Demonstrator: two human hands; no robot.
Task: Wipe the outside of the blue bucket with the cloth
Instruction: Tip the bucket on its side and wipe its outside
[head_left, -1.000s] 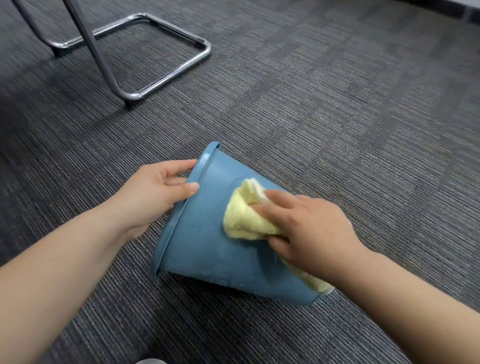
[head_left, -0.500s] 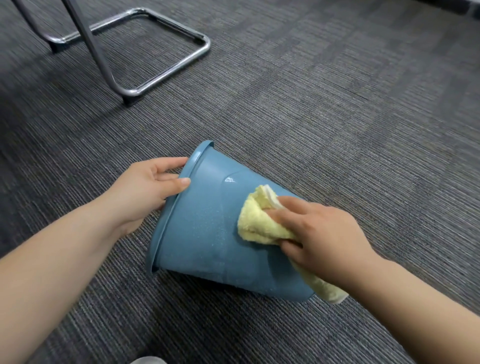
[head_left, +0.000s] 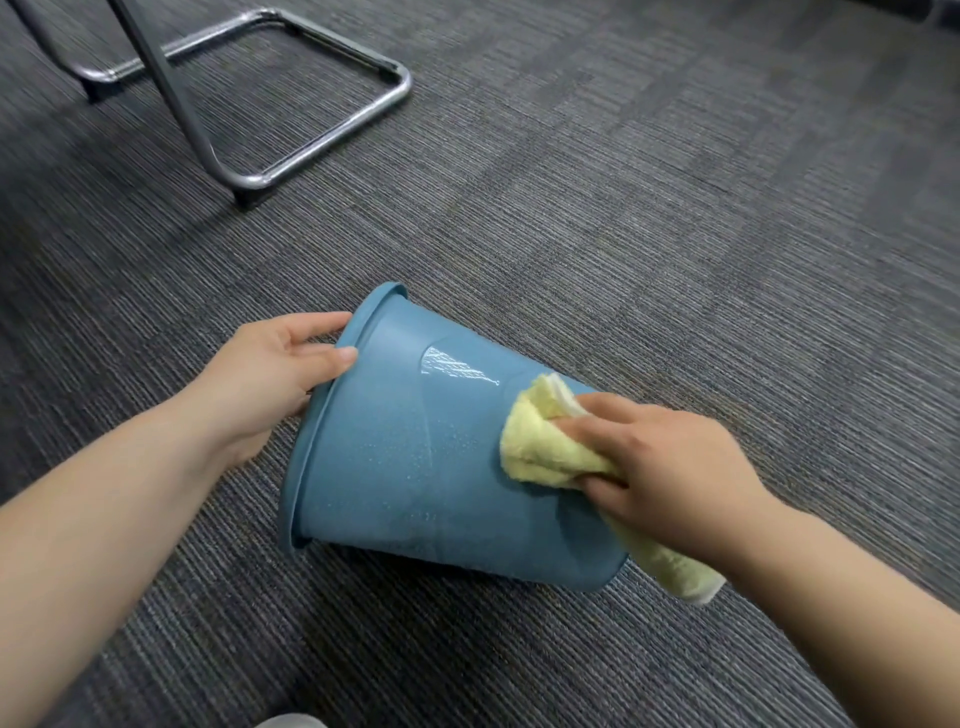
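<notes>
The blue bucket (head_left: 415, 457) lies on its side on the grey carpet, rim to the left, base to the right. My left hand (head_left: 270, 379) grips the rim, thumb on the outer wall and fingers over the edge. My right hand (head_left: 670, 467) holds a bunched pale yellow cloth (head_left: 540, 447) and presses it against the bucket's outer wall near the base. A tail of the cloth hangs out below my wrist at the bucket's bottom edge. Small water drops and a wet sheen show on the wall.
A chrome tube chair frame (head_left: 322, 140) stands on the carpet (head_left: 675, 234) at the upper left, beyond the bucket. A pale rounded object (head_left: 288, 721) peeks in at the bottom edge.
My right hand has slid the cloth to the right along the bucket wall, toward the base. My left hand has kept its grip on the rim.
</notes>
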